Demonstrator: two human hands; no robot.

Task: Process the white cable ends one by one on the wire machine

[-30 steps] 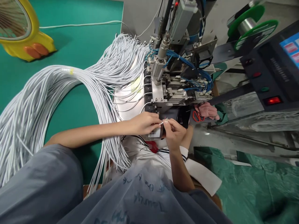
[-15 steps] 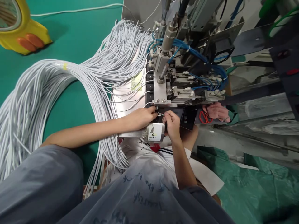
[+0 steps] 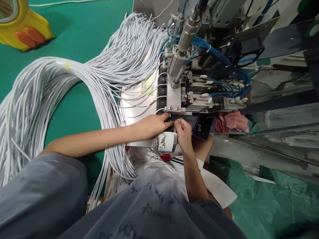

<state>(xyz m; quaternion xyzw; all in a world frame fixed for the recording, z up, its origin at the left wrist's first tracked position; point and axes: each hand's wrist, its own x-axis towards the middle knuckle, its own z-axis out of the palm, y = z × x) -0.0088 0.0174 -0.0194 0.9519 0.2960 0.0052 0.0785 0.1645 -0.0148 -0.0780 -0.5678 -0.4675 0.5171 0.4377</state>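
My left hand [image 3: 158, 125] reaches across the metal plate [image 3: 131, 109], its thumb and fingers closed at the machine's front edge; what they grip is hidden. Facing it, my right hand [image 3: 183, 132] pinches a thin, pale piece like a cable end [image 3: 173, 122] between thumb and forefinger. Just above both hands is the machine's metal block [image 3: 173, 96]. White cables [image 3: 142, 97] run across the plate into a row of black holders [image 3: 162, 90]. Close below my fingers sits a clear-edged box with a white label [image 3: 166, 142].
A thick bundle of white cables [image 3: 82, 71] covers much of the green table [image 3: 74, 106]. A yellow duck-shaped object [image 3: 32, 28] stands at the far left. Blue air tubes [image 3: 214, 51] loop over the machine. Red-handled scissors [image 3: 221, 126] and a pink cloth [image 3: 235, 121] lie at right.
My right fingertips have come a little closer to my left fingers, so less of the pale piece shows between them. The view has shifted slightly.
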